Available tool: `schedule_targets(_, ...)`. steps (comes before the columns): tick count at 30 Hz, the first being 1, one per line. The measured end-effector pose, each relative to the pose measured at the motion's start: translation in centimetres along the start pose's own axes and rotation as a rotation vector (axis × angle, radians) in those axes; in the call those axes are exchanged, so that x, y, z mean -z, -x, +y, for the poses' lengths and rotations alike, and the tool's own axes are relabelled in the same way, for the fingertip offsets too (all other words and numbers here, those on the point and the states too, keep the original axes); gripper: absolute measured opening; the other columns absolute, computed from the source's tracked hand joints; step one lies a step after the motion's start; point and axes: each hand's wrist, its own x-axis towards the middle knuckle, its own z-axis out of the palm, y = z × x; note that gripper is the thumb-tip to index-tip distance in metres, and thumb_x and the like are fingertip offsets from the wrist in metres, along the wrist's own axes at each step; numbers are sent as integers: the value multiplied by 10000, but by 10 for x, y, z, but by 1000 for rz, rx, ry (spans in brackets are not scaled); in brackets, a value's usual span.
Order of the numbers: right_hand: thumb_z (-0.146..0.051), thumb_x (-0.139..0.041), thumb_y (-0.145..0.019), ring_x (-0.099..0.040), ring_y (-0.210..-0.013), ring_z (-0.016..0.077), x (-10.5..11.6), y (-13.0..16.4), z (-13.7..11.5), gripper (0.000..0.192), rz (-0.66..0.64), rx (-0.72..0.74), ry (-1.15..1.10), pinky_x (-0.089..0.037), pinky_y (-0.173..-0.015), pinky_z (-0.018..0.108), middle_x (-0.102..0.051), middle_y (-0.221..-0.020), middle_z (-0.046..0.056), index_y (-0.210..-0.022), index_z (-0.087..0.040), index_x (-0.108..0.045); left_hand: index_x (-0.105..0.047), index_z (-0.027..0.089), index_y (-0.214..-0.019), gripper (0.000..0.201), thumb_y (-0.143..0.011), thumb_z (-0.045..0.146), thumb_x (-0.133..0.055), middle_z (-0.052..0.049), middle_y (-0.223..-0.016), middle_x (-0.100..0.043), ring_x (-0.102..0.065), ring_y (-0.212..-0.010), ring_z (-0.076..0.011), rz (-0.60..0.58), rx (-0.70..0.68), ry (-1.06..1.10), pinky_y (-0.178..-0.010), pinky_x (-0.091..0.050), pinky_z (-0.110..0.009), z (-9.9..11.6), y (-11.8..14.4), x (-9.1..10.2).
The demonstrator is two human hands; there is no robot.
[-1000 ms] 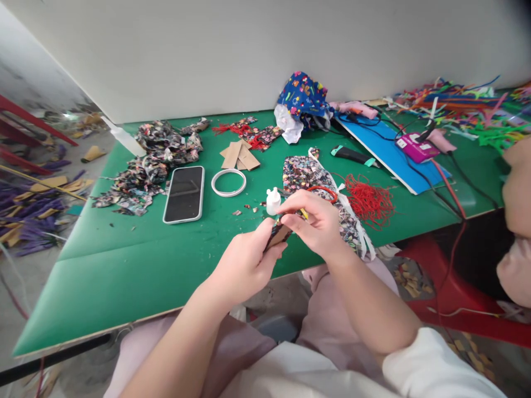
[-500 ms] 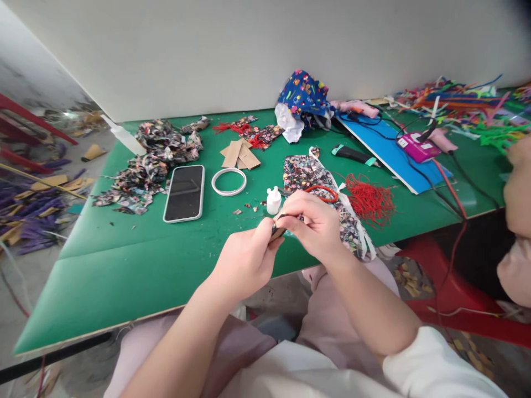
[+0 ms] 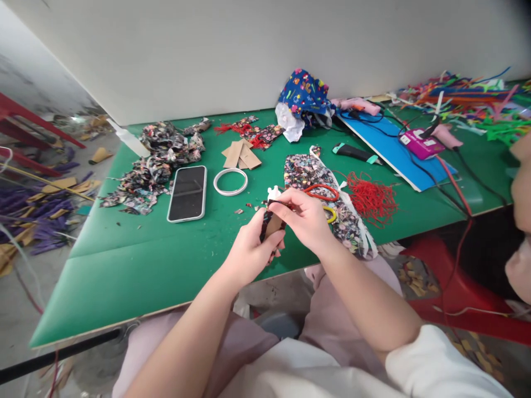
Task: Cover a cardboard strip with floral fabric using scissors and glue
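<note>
Between my hands is a small piece of brown cardboard (image 3: 274, 225) with dark floral fabric round its edges. My left hand (image 3: 251, 246) grips it from the left, thumb across its face. The fingers of my right hand (image 3: 305, 218) pinch the fabric at its upper edge. Just behind my fingers stands a small white bottle (image 3: 273, 193), partly hidden. To the right, scissors with red and yellow handles (image 3: 321, 192) lie on a floral fabric piece (image 3: 301, 170), and a bundle of red cord (image 3: 371, 199) is beside them.
On the green table (image 3: 166, 271) lie a phone (image 3: 187, 193), a white ring (image 3: 230, 182), cardboard pieces (image 3: 241, 154), crumpled floral scraps (image 3: 157, 155) and a box cutter (image 3: 355, 153). A blue board (image 3: 385, 146) carries cables and a purple box (image 3: 421, 145). Another person's arm shows at right.
The cardboard has turned so more of its brown face shows. My right fingers have shifted slightly along its upper edge, and the yellow scissor handle has come into view.
</note>
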Motion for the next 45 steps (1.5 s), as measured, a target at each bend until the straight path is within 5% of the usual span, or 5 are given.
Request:
schedule_targets(13, -358, -611, -779, -387, -446, 53, 5, -5, 0, 221, -28, -236, -18, -311, -433, 205, -473, -519, -57, -701, -151, -613, -456, 215, -1039, 307, -768, 299, -575, 40, -593, -574, -535, -457, -123, 27, 81, 152, -397, -428, -218, -3, -5, 0)
schedule_targets(21, -331, -578, -819, -512, -616, 94, 6, -1, -3, 204, -100, -69, 190, -404, -558, 222, -589, -682, 1, -723, -159, -632, -378, 176, -610, 357, -898, 387, -379, 42, -564, -363, -351, -550, -83, 177, -242, -358, -516, -299, -225, -4, -11, 24)
schedule_targets(31, -296, -555, -849, -504, -612, 93, 3, 10, -20, 199, -72, 230, 319, -400, -593, 224, -586, -654, 0, -713, -171, -628, -497, 175, -710, 243, -903, 286, -399, 27, -579, -474, -396, -517, -83, 242, -498, -479, -499, -320, -208, -3, 1, 25)
schedule_targets(37, -483, -553, -806, -440, -523, 80, 7, 10, -22, 365, -197, -9, 226, -335, -512, 218, -513, -550, -26, -615, -173, -584, -548, 177, -700, 326, -893, 389, -394, -3, -597, -518, -443, -559, -112, 323, -415, -412, -535, -356, -227, 0, 8, 24)
schedule_targets(45, -419, -562, -822, -385, -527, 70, 11, 7, -21, 371, -345, 26, 195, -315, -528, 206, -443, -519, -39, -555, -162, -534, -509, 167, -564, 488, -866, 522, -368, 1, -538, -455, -395, -517, -109, 117, -309, -197, -507, -335, -250, -3, 4, 32)
